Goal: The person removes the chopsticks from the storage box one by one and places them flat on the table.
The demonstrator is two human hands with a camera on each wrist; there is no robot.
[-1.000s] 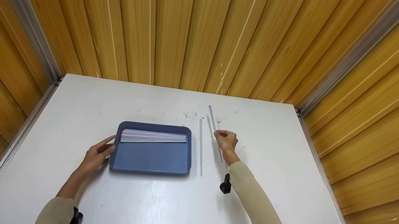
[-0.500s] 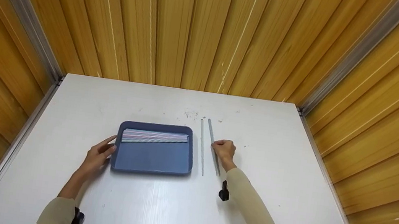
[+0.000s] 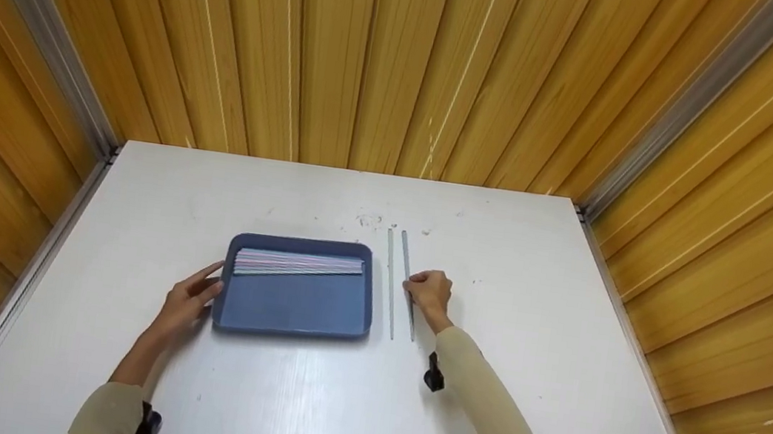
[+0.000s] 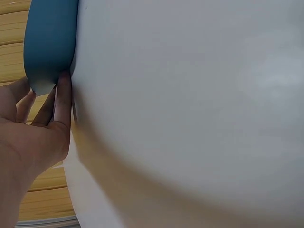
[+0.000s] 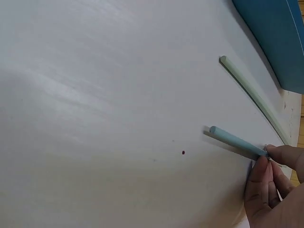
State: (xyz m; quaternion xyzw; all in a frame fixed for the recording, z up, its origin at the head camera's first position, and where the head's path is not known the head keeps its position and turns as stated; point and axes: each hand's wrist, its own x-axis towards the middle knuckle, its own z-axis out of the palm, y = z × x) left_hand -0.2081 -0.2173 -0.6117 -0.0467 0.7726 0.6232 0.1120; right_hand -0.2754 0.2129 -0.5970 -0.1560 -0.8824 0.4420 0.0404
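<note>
A pale blue straw [image 3: 406, 249] is pinched between the thumb and fingers of my right hand [image 3: 429, 294]. In the right wrist view its near end [image 5: 223, 135] sits slightly above its shadow. Just left of it, a pale green straw [image 3: 389, 285] lies on the table, roughly parallel. Farther left is a blue rectangular tray [image 3: 369, 304] with a bundle of pastel straws [image 3: 298, 266] along its back side. My left hand [image 3: 185, 302] touches the tray's left wall with extended fingers; the left wrist view shows the fingertips [image 4: 63, 80] against a rounded corner.
The white table [image 3: 287, 406] has small marks and specks near its back edge. Yellow wood-look panels [image 3: 399, 62] enclose the back and sides, with grey metal posts [image 3: 660, 126] at the corners.
My right hand has lowered and come nearer along with the blue straw, then shifted slightly left, bringing it beside the green straw. The left hand and tray have stayed in place.
</note>
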